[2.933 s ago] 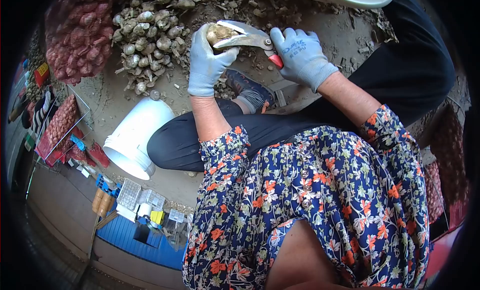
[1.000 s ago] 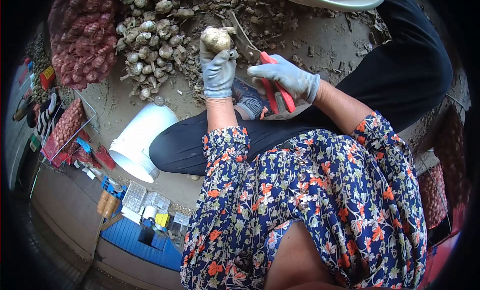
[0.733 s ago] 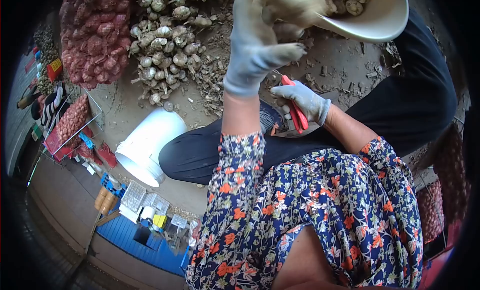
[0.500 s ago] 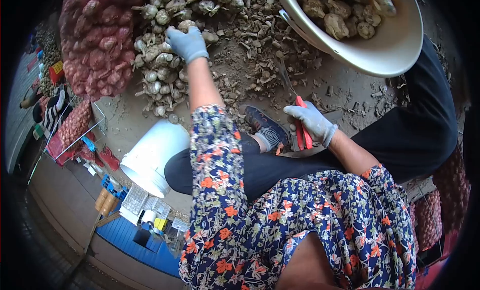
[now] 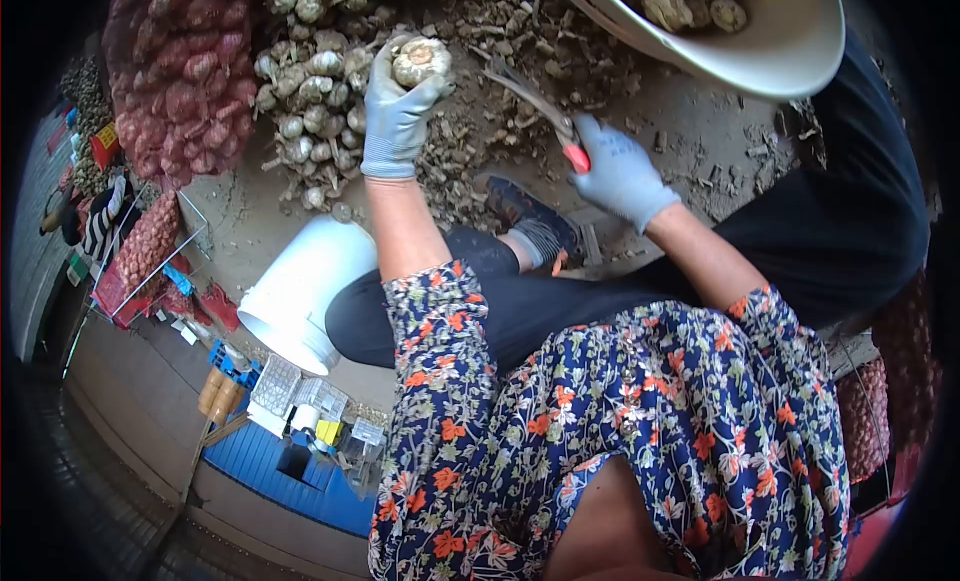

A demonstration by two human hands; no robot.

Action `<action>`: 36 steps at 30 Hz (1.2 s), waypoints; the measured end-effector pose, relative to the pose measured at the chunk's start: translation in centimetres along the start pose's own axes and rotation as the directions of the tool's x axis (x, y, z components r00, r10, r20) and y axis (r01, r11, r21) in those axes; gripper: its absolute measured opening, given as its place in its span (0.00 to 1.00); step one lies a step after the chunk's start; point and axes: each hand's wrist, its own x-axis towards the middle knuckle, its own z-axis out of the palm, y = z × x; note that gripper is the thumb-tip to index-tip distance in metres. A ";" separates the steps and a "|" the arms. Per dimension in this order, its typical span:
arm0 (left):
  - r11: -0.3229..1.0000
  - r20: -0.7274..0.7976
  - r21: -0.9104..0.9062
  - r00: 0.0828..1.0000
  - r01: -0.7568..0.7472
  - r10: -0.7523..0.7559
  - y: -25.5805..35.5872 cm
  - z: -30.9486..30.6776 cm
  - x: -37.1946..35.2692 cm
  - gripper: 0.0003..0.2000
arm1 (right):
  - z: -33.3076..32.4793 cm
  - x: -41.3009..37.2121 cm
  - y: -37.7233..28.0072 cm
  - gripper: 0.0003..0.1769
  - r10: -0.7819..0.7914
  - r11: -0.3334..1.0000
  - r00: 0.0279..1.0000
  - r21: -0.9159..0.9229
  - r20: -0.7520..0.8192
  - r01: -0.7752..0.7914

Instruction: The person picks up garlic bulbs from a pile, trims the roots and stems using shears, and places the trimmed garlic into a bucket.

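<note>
My left hand, in a light grey glove, is closed around a garlic bulb, its cut or root face turned up. My right hand, gloved too, grips red-handled shears, whose metal blades point up and left toward the bulb without touching it. The shears' handles are mostly hidden in my palm. Beyond my left hand lies a pile of garlic bulbs, some with stem stubs. Dry stem trimmings cover the ground between and beyond my hands.
A pale tub holding garlic bulbs stands upper right. Left are a full red mesh sack and a white bucket on its side. My shoe rests in the middle. Another person is at far left.
My left hand has lifted a garlic bulb from the pile and turned it upward. My right hand has risen with the shears, swinging their blades leftward toward the bulb.
</note>
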 end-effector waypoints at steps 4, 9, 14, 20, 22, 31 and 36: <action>0.983 0.025 0.166 0.997 -0.077 0.073 1.0 3.4 -2.8 0.33 | -2.4 0.5 -1.9 0.23 -0.220 0.930 0.956 -0.337 -0.192 0.146; 0.894 0.062 0.425 0.990 -0.140 0.126 2.2 4.5 -4.9 0.33 | -3.3 -0.2 -3.0 0.26 -0.215 0.851 0.970 -0.509 -0.110 0.131; 0.955 0.081 0.277 0.993 -0.105 0.085 1.6 4.5 -5.6 0.35 | -3.0 0.1 -2.3 0.24 -0.087 0.961 0.993 -0.258 0.074 0.103; 0.941 0.062 -0.328 0.992 -0.082 0.108 0.2 3.2 -5.3 0.27 | -2.0 0.4 0.7 0.19 -0.061 0.997 0.997 -0.049 -0.040 0.059; 0.770 0.021 -0.638 0.999 -0.009 0.029 -0.3 2.3 -5.0 0.25 | -1.6 -0.6 0.8 0.19 -0.103 0.990 0.995 0.094 -0.017 0.104; 0.535 0.128 -0.842 0.989 0.072 0.069 -2.0 3.0 -5.2 0.21 | -0.4 -0.2 -1.7 0.22 -0.227 0.928 0.939 0.349 0.259 0.128; 0.720 -0.053 -0.693 0.999 -0.035 -0.003 -2.1 2.8 -6.2 0.15 | -1.2 0.6 -1.2 0.20 -0.306 0.924 0.889 0.331 0.341 0.191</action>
